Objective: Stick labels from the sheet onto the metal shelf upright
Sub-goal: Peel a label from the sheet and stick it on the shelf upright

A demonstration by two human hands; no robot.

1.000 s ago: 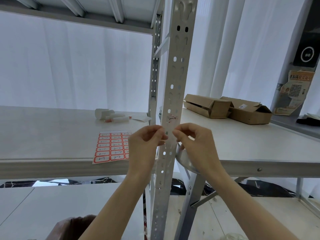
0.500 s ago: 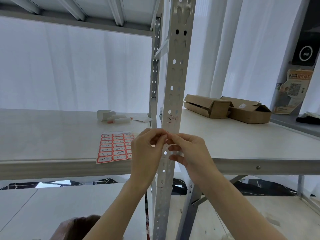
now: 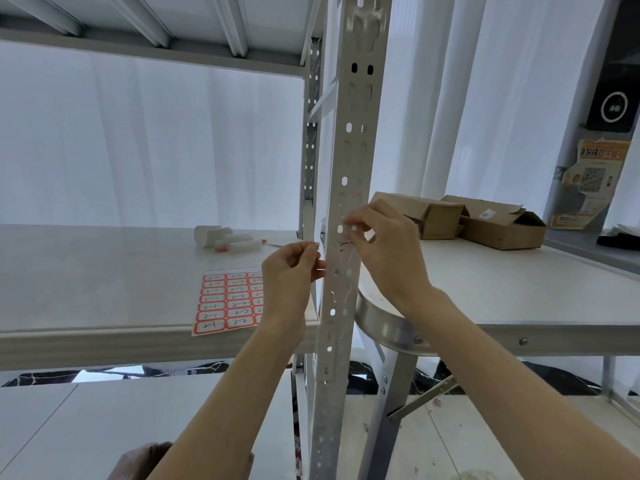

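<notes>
Both my hands are up at the near metal shelf upright (image 3: 349,150), one on either side of it. My right hand (image 3: 388,247) comes in from the right with its fingers bent, and its thumb and forefinger pinch at the label (image 3: 344,243) that lies on the upright's front face, a small white label with a red border and dark handwriting, just below one of the punched holes. My left hand (image 3: 292,271) sits just beside the upright's left edge with its fingers curled and thumb and forefinger drawn together. I cannot tell whether it holds anything between them.

Behind my left hand, the label sheet (image 3: 227,301) lies flat on the shelf board (image 3: 104,289), close to the front edge. It has rows of red-bordered labels with handwritten numbers, and my wrist covers its right side. Farther back on the same board are a short white cylinder (image 3: 207,234) and some white tubes (image 3: 239,243) lying on their sides, near the rear upright (image 3: 310,133).

To the right of the upright stands a white table (image 3: 519,289) with two open cardboard boxes (image 3: 502,226) side by side at its far end. A curved metal rim (image 3: 384,327) shows below my right wrist, between the upright and the table edge. White curtains (image 3: 156,133) hang behind everything, the underside of an upper shelf (image 3: 138,22) runs overhead, and a worn poster with a QR code (image 3: 594,174) is stuck up at the far right.
</notes>
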